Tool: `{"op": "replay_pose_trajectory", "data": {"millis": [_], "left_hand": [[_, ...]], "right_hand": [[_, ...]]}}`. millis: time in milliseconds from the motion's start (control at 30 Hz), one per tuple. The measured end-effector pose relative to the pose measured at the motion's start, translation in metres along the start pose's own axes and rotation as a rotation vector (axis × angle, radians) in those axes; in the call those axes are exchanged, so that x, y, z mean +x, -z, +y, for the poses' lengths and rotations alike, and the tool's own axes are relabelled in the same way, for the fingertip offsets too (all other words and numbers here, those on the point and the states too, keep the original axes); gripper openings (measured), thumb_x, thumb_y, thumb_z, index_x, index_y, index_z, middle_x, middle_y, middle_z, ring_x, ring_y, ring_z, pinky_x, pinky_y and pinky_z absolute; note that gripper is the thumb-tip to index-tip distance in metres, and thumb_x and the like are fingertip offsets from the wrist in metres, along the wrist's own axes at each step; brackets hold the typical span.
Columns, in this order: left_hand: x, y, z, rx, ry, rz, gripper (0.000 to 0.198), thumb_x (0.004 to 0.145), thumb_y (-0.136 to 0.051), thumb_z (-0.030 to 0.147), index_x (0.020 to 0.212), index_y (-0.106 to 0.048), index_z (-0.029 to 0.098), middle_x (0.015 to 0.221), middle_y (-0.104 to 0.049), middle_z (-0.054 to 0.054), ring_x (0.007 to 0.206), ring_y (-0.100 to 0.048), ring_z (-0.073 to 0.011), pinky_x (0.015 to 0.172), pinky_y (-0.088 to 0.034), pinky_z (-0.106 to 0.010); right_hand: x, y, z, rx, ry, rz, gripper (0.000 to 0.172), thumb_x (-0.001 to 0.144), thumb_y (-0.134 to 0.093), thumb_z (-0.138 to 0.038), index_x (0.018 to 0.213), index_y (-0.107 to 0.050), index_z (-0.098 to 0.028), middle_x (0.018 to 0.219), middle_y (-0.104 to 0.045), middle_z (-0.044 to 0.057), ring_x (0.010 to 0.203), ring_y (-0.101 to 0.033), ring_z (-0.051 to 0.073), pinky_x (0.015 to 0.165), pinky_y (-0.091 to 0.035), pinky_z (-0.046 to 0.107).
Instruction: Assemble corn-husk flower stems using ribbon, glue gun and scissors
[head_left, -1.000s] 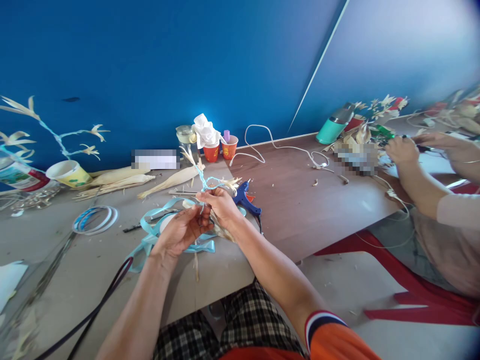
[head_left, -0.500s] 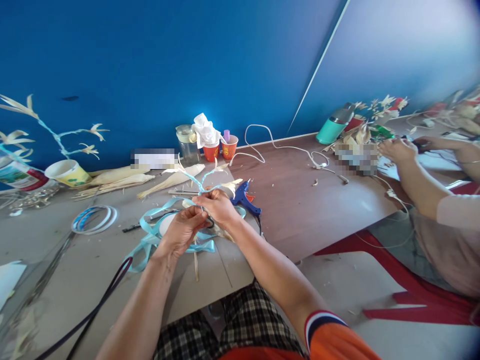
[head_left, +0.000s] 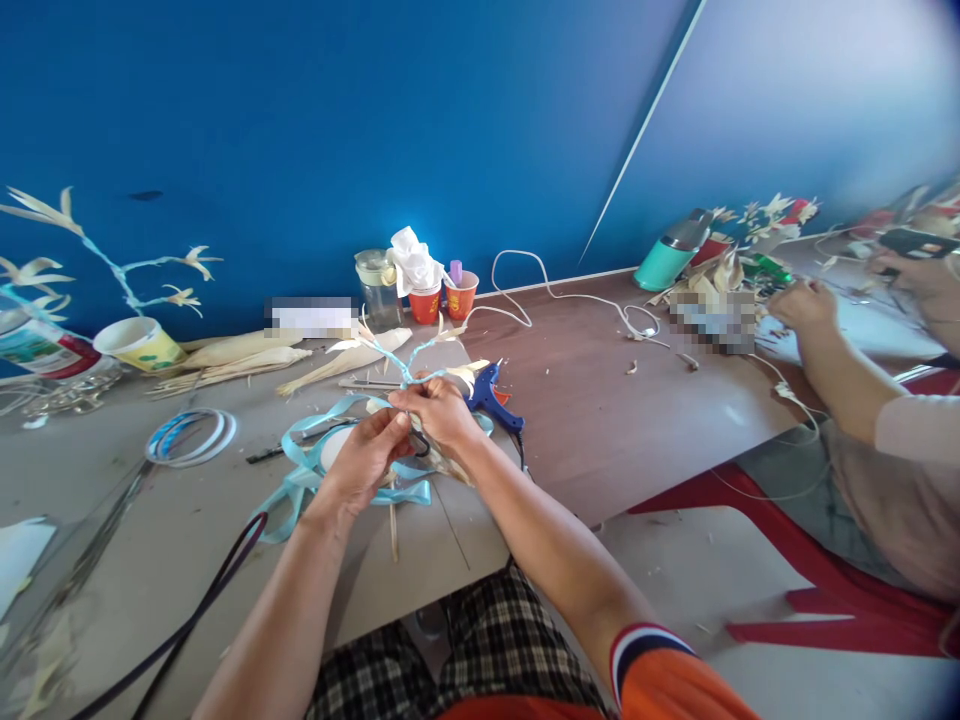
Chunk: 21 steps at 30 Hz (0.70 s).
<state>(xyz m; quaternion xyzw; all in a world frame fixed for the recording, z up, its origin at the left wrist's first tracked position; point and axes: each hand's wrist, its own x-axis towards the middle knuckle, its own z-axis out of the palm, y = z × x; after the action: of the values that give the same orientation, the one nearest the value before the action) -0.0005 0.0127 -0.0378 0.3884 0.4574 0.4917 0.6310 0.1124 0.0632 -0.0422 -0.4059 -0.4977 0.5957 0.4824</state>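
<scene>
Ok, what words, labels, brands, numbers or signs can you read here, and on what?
No text is readable.
Left red cup: yellow markings, too small.
Right red cup: yellow markings, too small.
White item, back left: pixelated.
Bundle, right: pixelated.
Printed container, far left: too blurred.

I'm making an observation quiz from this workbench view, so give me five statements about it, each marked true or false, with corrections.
1. The right hand holds a blue-wrapped stem. True.
2. The left hand is over by the white rings. False: the left hand is close beside the right hand.
3. White tissue sticks up from a red cup. True.
4. The blue glue gun lies left of both hands. False: the blue glue gun lies to their right.
5. The teal bottle leans. True.
</scene>
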Motion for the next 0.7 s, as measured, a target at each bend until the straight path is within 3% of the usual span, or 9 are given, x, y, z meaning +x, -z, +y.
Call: {"op": "replay_pose_trajectory", "data": {"millis": [167, 367, 567, 700], "left_hand": [[-0.001, -0.003, 0.003, -0.079, 0.037, 0.021, 0.025, 0.06, -0.08, 0.029, 0.075, -0.068, 0.013, 0.068, -0.058, 0.0, 0.059, -0.049, -0.0071, 0.057, -0.045, -0.019], [-0.001, 0.001, 0.004, -0.276, 0.07, -0.039, 0.018, 0.06, -0.079, 0.023, 0.062, -0.065, 0.013, 0.065, -0.056, 0.001, 0.052, -0.046, -0.0055, 0.058, -0.048, -0.023], [-0.002, 0.003, 0.007, -0.301, 0.083, -0.07, 0.014, 0.068, -0.073, 0.022, 0.065, -0.064, 0.011, 0.065, -0.053, 0.001, 0.05, -0.043, -0.0046, 0.06, -0.05, -0.025], [-0.002, 0.002, 0.007, -0.282, 0.049, -0.057, 0.014, 0.07, -0.072, 0.022, 0.066, -0.064, 0.012, 0.064, -0.052, 0.002, 0.049, -0.042, -0.0042, 0.06, -0.049, -0.024]], "right_hand": [[0.001, 0.001, 0.001, 0.023, 0.003, -0.036, 0.032, 0.063, -0.07, -0.037, 0.048, -0.051, -0.016, 0.047, -0.046, -0.005, 0.046, -0.042, 0.007, 0.047, -0.033, 0.022], [-0.005, 0.001, -0.007, 0.255, -0.109, -0.223, 0.033, 0.065, -0.071, -0.041, 0.052, -0.055, -0.015, 0.048, -0.054, -0.002, 0.042, -0.045, 0.008, 0.043, -0.033, 0.022], [-0.006, 0.004, -0.011, 0.37, -0.176, -0.23, 0.031, 0.058, -0.076, -0.04, 0.068, -0.065, -0.013, 0.05, -0.058, -0.002, 0.044, -0.049, 0.008, 0.046, -0.037, 0.021], [-0.006, 0.004, -0.011, 0.405, -0.164, -0.244, 0.03, 0.059, -0.076, -0.037, 0.072, -0.064, -0.014, 0.053, -0.057, -0.002, 0.047, -0.05, 0.009, 0.046, -0.038, 0.021]]}}
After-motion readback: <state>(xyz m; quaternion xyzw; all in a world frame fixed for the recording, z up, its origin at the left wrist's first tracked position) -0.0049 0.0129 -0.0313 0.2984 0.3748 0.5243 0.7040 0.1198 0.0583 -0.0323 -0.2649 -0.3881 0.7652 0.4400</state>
